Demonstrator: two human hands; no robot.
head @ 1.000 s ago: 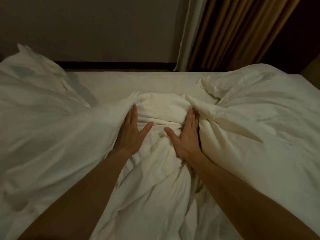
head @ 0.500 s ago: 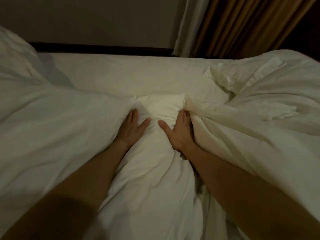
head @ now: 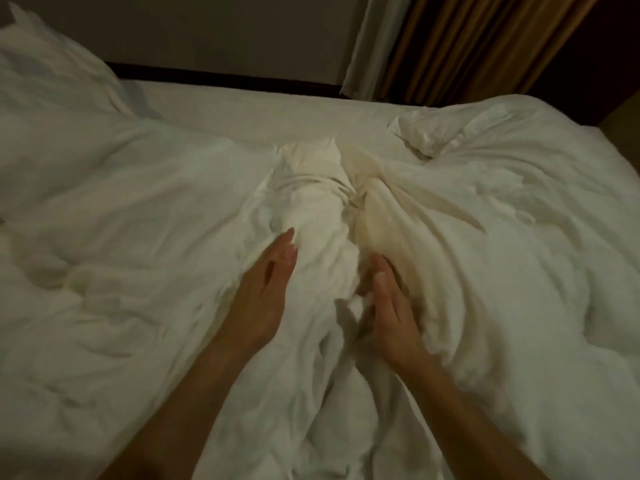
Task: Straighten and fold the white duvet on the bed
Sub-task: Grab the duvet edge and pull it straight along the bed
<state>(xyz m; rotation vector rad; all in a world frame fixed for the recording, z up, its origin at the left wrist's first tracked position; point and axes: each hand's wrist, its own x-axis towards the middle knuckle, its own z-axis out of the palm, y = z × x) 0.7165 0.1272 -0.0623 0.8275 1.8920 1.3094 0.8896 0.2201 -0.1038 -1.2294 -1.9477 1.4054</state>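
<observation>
The white duvet (head: pixel 485 254) runs off the left, right and bottom edges. Its bunched ridge hides the right hand (head: pixel 391 313)'s thumb, and motion blur smears the fingertips of the left hand (head: pixel 263 292). Both forearms are cut off at the bottom edge.

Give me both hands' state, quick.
Left hand: open, fingers straight, against the duvet ridge.
Right hand: open, fingers straight, on the duvet; blurred.
</observation>
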